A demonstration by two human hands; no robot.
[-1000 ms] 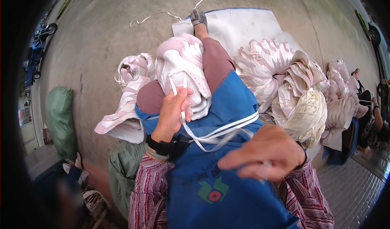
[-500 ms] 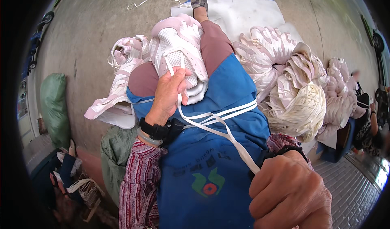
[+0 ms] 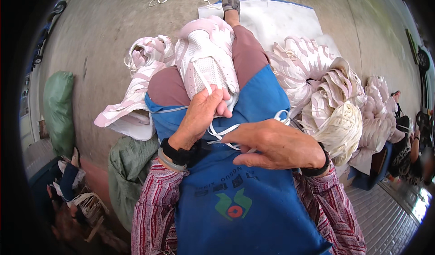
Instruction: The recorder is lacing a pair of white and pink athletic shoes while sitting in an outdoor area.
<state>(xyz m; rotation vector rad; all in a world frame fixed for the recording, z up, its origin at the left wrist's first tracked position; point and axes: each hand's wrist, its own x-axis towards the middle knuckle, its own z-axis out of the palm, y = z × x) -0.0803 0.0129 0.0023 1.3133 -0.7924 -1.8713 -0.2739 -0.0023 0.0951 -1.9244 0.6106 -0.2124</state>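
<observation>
On the lap, over the blue apron (image 3: 235, 155), lies the pink-and-white shoe upper (image 3: 206, 64). Left hand (image 3: 201, 114) clamps its near edge. Right hand (image 3: 276, 144) pinches the white lace (image 3: 226, 130). Step in hand: lacing. Next move calls for feeding the lace end through an eyelet.

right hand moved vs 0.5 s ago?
Yes. The right hand has come up and leftward from the lower right corner, across the blue apron, and now sits just beside the left hand.

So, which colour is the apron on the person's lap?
Blue apron, with a green and red emblem; seen in the head view.
</observation>
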